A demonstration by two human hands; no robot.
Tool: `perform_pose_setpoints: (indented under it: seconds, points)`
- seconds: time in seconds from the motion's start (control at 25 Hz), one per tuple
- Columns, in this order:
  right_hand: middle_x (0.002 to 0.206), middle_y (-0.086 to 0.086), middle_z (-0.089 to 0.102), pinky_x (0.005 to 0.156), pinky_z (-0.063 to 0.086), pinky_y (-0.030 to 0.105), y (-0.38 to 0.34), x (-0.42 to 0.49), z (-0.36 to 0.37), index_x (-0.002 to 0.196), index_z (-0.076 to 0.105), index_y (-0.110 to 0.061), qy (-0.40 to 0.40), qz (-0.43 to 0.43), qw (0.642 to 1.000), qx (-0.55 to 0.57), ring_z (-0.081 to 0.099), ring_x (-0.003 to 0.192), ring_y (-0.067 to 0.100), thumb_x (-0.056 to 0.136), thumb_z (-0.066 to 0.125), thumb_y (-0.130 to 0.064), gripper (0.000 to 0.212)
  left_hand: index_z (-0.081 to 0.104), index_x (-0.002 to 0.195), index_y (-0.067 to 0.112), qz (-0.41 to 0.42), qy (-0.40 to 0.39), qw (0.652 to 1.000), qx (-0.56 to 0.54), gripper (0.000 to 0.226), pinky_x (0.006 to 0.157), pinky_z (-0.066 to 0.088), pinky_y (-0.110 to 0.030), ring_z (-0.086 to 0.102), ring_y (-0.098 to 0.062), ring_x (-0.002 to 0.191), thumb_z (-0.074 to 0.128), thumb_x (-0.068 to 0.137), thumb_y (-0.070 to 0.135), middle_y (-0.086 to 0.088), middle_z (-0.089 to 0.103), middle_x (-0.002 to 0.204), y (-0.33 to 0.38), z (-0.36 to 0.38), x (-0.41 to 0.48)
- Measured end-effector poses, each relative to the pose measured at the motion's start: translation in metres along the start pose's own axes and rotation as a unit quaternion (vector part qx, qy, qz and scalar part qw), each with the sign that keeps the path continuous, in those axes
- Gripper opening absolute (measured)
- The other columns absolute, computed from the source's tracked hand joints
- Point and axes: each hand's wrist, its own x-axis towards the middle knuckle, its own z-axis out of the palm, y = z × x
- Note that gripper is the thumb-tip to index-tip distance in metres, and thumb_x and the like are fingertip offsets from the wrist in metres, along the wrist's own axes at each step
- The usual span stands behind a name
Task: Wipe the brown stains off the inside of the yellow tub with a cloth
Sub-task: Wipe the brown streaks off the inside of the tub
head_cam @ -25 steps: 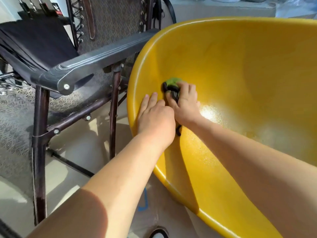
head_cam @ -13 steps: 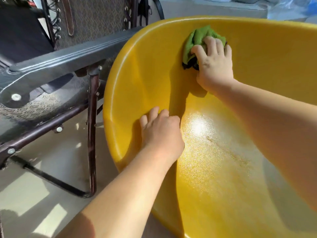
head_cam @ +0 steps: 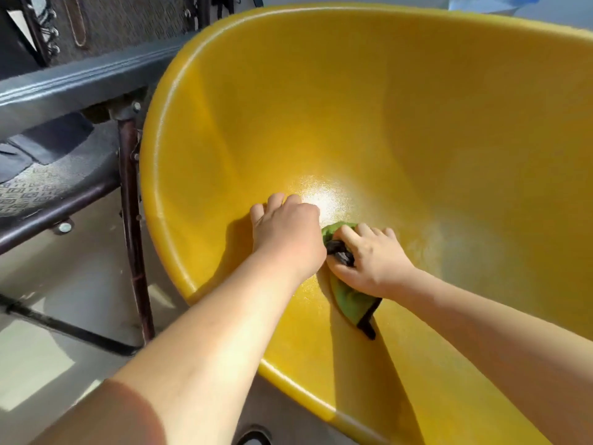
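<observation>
Pressing down inside the yellow tub (head_cam: 369, 107), your right hand (head_cam: 373, 260) has its fingers curled around one green cloth (head_cam: 351, 300) with dark edging, holding it against the tub's inner surface near the front wall. Your left hand (head_cam: 285, 234) rests just beside it, fingers loosely bent, palm on the tub floor, gripping nothing. One folding chair (head_cam: 80, 88) stands left of the tub. No writing is legible.
</observation>
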Motion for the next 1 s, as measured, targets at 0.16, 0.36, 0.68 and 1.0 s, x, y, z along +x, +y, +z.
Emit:
perform_pose_setpoints:
  seconds: [0.16, 0.36, 0.68, 1.0]
  points:
    - [0.104, 0.009, 0.057, 0.086, 0.045, 0.044, 0.066, -0.014, -0.009, 0.119, 0.045, -0.029, -0.001, 0.046, 0.996, -0.082, 0.062, 0.1, 0.035, 0.094, 0.037, -0.068, 0.047, 0.065, 0.124, 0.026, 0.009, -0.016, 1.0, -0.002, 0.047, 0.101, 0.027, -0.044, 0.035, -0.026, 0.134, 0.053, 0.082, 0.009, -0.001, 0.052, 0.139, 0.009, 0.013, -0.006]
    - [0.101, 0.013, 0.051, 0.08, 0.041, 0.043, 0.099, -0.041, -0.011, 0.121, 0.047, -0.022, 0.036, 0.241, 0.968, -0.054, 0.057, 0.103, 0.039, 0.096, 0.042, -0.06, 0.046, 0.066, 0.123, 0.024, 0.078, -0.038, 0.996, -0.025, 0.039, 0.1, 0.035, -0.04, 0.045, -0.028, 0.126, 0.056, 0.086, 0.014, -0.001, 0.057, 0.126, 0.023, 0.036, -0.013]
    - [0.098, 0.006, 0.057, 0.076, 0.043, 0.04, 0.052, -0.117, 0.004, 0.118, 0.046, -0.029, -0.031, 0.113, 0.993, -0.007, 0.062, 0.095, 0.035, 0.095, 0.041, -0.065, 0.044, 0.06, 0.128, 0.014, 0.111, -0.126, 0.984, -0.053, 0.039, 0.106, 0.042, -0.038, 0.046, -0.03, 0.132, 0.053, 0.09, 0.01, -0.008, 0.05, 0.141, 0.054, 0.061, -0.025]
    - [0.102, 0.001, 0.06, 0.082, 0.052, 0.039, 0.047, -0.119, -0.023, 0.13, 0.049, -0.03, -0.084, 0.191, 0.968, 0.139, 0.067, 0.101, 0.03, 0.083, 0.065, -0.069, 0.064, 0.045, 0.145, 0.021, 0.158, -0.196, 0.963, -0.094, 0.062, 0.112, 0.038, -0.039, 0.036, -0.026, 0.142, 0.054, 0.083, 0.02, -0.003, 0.041, 0.15, 0.091, 0.056, -0.044]
